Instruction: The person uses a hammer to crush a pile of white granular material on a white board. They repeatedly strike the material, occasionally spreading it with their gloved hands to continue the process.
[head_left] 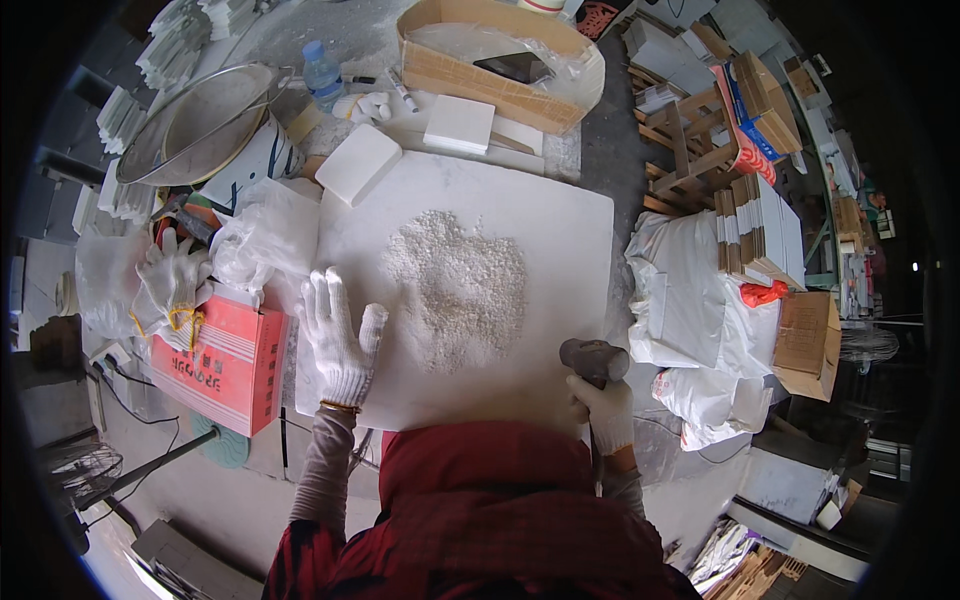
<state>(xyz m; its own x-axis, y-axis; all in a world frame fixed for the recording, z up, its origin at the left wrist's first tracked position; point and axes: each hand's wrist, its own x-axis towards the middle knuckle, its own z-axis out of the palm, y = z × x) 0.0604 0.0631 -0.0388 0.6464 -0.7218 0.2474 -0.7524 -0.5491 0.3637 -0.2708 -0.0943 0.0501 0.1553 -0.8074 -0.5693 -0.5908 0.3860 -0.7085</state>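
Note:
A heap of crushed white bits is spread over the middle of a large white slab. My left hand, in a white knitted glove, lies flat at the slab's left edge with its fingers stretched out, beside the heap and apart from it. At the slab's lower right, my right hand, also gloved, is wrapped round the handle of a hammer. The thick dark hammer head points up beyond the fist. Most of the handle is hidden by my hand.
Several white tiles and a white block sit beyond the slab. A cardboard tray and a water bottle stand farther back. At left are a red box, spare gloves and a sieve; white sacks lie right.

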